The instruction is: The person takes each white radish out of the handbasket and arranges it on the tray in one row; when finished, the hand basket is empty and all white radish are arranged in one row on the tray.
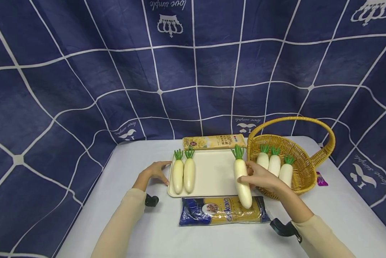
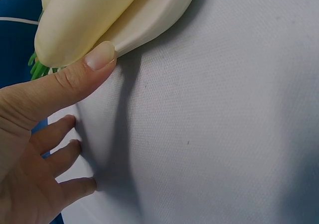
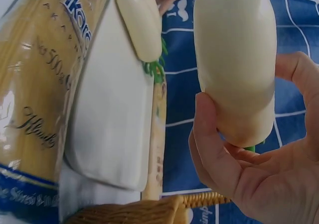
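Note:
A white radish (image 1: 243, 181) with green stem tops is gripped by my right hand (image 1: 264, 177), held over the right part of a cream tray (image 1: 212, 172). In the right wrist view, fingers and thumb wrap around that radish (image 3: 237, 59). Two more radishes, an outer one (image 1: 178, 175) and an inner one (image 1: 189, 175), lie side by side at the tray's left end. My left hand (image 1: 155, 171) rests by the tray's left edge, fingers spread; in the left wrist view its thumb (image 2: 84, 72) touches the rim beside a radish (image 2: 79, 25).
Right of the tray stands a wicker basket (image 1: 304, 172) with a tall handle, holding three radishes. A pasta packet (image 1: 225, 211) lies in front of the tray and a yellow noodle packet (image 1: 213, 142) behind it. A small purple packet (image 1: 321, 179) sits beside the basket.

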The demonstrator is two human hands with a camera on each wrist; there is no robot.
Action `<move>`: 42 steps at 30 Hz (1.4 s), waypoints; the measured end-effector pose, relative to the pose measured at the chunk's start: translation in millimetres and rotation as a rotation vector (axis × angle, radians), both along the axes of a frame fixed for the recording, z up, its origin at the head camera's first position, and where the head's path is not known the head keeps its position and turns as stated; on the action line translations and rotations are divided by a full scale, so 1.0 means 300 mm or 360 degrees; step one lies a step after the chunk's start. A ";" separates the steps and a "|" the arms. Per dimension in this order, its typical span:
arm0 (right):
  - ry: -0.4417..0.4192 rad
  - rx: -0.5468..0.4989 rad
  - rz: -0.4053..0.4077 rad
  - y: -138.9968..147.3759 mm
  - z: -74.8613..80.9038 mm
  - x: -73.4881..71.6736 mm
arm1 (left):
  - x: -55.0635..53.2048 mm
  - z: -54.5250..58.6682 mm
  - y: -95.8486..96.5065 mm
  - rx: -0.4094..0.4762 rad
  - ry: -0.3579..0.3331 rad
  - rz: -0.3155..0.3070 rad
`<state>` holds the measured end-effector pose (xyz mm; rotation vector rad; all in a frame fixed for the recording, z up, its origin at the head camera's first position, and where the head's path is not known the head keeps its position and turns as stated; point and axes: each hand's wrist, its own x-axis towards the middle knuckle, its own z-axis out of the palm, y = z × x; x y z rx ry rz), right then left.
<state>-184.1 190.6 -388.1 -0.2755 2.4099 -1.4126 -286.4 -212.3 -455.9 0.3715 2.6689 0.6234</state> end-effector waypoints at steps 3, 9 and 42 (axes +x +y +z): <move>-0.0018 -0.0009 0.0011 -0.020 0.005 -0.031 | -0.001 0.000 -0.002 0.0002 -0.0004 -0.0005; -0.0074 -0.0034 0.0022 -0.069 0.007 -0.081 | -0.001 0.003 0.000 -0.0006 -0.0016 0.0005; -0.0293 -0.0145 0.0049 -0.308 -0.086 -0.297 | -0.001 0.001 0.003 -0.0040 -0.0034 0.0008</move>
